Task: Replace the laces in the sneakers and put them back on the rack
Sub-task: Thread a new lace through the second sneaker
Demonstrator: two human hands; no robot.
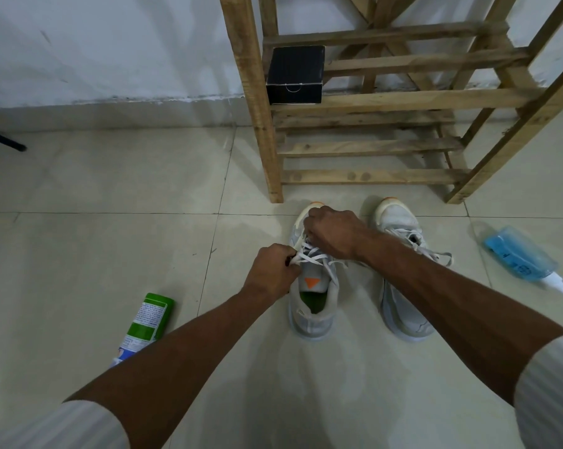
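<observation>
The sneaker (312, 306) sits on the floor (111, 238) near the rack (371, 102). The left hand (272, 273) pinches the lace (315, 256) in a tight grip. The right hand (333, 231) grips it nearer the toe. Pulling too hard could tug the lace out of a hole.

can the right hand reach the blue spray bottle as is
Probably, once it lets go: the right hand grips a lace on the left sneaker. The blue spray bottle lies on bare floor with only the other sneaker between.
</observation>
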